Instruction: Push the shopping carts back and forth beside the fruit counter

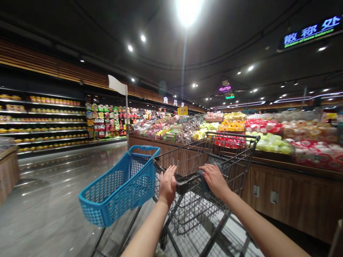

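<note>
Blue basket, dark wire cart, bright produce

The basket [120,187] was sky blue with a fine mesh-patterned wall, and the cart [206,167] it hung on was dark grey wire in a grid, its handle [187,185] black with a blue-grey grip. The floor [53,178] shone glossy grey. The display counter [294,196] was brown wood grain (with small silver plates), heaped with pale green, red, pink and yellow packs. A flag [117,85] looked white; distant shelves [43,121] held what seemed yellow-orange jars.
</note>
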The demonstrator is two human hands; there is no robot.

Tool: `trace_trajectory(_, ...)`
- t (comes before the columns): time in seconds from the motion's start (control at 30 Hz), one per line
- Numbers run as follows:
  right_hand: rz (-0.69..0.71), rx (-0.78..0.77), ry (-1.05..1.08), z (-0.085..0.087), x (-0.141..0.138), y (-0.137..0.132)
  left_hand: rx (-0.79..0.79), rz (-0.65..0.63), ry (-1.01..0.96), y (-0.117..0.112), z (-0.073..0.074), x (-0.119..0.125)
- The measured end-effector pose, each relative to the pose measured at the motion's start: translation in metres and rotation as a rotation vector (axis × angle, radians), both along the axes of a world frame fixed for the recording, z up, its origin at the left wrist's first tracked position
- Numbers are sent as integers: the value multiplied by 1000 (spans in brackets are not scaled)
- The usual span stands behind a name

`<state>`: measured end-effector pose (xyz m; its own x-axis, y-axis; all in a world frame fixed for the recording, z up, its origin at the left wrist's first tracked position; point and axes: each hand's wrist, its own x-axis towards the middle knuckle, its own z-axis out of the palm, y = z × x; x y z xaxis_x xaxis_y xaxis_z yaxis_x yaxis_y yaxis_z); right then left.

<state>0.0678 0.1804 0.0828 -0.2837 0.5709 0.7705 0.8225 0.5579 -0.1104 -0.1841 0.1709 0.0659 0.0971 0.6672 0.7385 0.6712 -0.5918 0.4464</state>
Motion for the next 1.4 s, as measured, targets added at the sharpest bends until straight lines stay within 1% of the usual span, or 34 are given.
trace_trajectory(0.17, 101, -36, -72, 4, -31, -22, 23, 30, 26, 2, -3, -1)
trace_trajectory(0.23, 116, -30, -65, 3, -39, -27, 32, 35, 50, 2, -4, -2)
trace_trajectory(0.3, 126, -20, -54, 3, -40, -28, 40, 33, 75, 3, -4, -3)
trace_trajectory(0.43, 171, -9, -69, 4, -33, -25, 34, 37, 95, 1, -3, -4)
trace_trajectory(0.53, 168, -1, -82, 6, -24, -21, 19, 36, 95, -2, -1, -2)
trace_trajectory(0.67, 107, 7, -55, 6, -6, -9, -9, 28, 91, -5, 1, -1)
trace_trajectory(0.83, 9, 20, -3, 3, 22, 12, -21, 25, 73, -3, 1, 0)
trace_trajectory(0.93, -11, 14, 32, 1, 25, 15, -9, 20, 59, -2, 0, 1)
trace_trajectory(1.03, -25, 11, 75, -1, 17, 9, 10, 21, 37, -2, -1, 2)
trace_trajectory(1.13, -19, 16, 90, -2, 3, -2, 30, 25, 17, -3, -3, 2)
trace_trajectory(1.3, 93, -2, 29, -1, -29, -23, 18, 23, 14, -2, -5, 2)
trace_trajectory(1.4, 147, -4, -4, 0, -42, -30, 25, 29, 23, -1, -6, 0)
